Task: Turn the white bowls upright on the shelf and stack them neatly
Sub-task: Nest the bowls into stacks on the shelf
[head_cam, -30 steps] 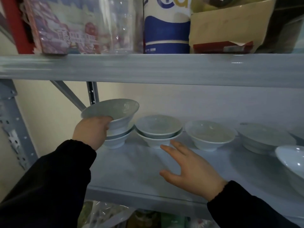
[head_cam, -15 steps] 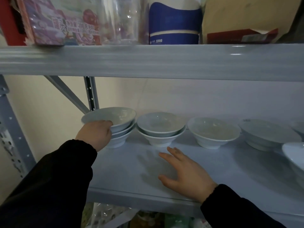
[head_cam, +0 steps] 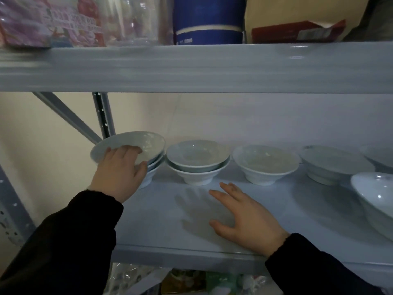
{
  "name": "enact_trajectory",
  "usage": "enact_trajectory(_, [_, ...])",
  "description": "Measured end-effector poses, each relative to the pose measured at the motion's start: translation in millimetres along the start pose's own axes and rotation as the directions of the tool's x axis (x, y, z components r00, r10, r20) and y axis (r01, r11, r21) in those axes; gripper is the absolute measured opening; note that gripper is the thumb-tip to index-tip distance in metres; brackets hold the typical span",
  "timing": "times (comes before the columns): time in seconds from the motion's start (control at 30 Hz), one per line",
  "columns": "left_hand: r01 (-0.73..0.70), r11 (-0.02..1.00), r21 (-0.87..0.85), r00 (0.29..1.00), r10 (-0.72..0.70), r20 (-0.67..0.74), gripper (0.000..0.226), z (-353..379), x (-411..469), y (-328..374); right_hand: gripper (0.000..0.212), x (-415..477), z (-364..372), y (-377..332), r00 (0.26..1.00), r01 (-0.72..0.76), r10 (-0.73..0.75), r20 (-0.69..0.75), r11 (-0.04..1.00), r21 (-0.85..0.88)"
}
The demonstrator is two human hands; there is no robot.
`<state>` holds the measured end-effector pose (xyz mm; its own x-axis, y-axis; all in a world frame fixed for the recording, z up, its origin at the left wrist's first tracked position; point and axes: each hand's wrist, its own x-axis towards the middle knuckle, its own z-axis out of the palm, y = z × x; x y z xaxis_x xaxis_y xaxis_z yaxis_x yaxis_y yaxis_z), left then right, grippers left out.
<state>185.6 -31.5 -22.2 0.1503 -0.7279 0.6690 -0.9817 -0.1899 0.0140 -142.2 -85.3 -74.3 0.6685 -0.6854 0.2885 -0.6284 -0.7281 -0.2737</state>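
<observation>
Left hand [head_cam: 119, 173]: grip pinches the near rim of the top bowl [head_cam: 131, 145], fingers over the lip, thumb on the wall below. Looks like it's seating the bowl into the left stack [head_cam: 156, 167] at the shelf's [head_cam: 161, 222] left end; it sits tilted, not flush yet. Two-bowl stack [head_cam: 197, 162] is just beside, upright. Right hand [head_cam: 244, 218]: grip spread, holding nothing, low over bare shelf, probably staged for the next pick. Single bowl [head_cam: 265, 165], fourth bowl [head_cam: 333, 165] and edge bowl [head_cam: 374, 194] are upright, unstacked.

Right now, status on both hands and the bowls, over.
Left hand gripping top bowl of the left stack, slightly tilted. Right hand open above the shelf. Two-bowl stack close beside, nothing blocking.
</observation>
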Motion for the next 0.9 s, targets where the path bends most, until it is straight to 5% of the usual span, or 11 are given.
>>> enact_trajectory(0.1, [-0.154, 0.966, -0.207, 0.98, 0.123, -0.154, 0.038, -10.3, -11.4, 63.6, 0.082, -10.3, -13.8, 20.3, 0.998, -0.024, 0.022, -0.066, 0.999, -0.033])
enact_trajectory(0.23, [-0.317, 0.894, -0.317, 0.948, 0.283, -0.148, 0.039, 5.5, -31.5, 136.7, 0.076, -29.6, -27.9, 61.1, 0.982, -0.103, 0.097, -0.161, 0.994, -0.03])
enact_trajectory(0.53, [-0.167, 0.887, -0.43, 0.971, 0.223, 0.084, 0.049, 59.7, -44.6, 173.5, 0.068, -53.9, -40.4, 131.4, 0.912, -0.247, 0.247, -0.328, 0.968, 0.041])
enact_trajectory(0.9, [-0.115, 0.915, -0.386, 0.988, 0.144, 0.049, 0.046, 66.1, -51.2, 171.3, 0.063, -55.5, -31.2, 139.0, 0.921, -0.179, 0.224, -0.32, 0.97, 0.164])
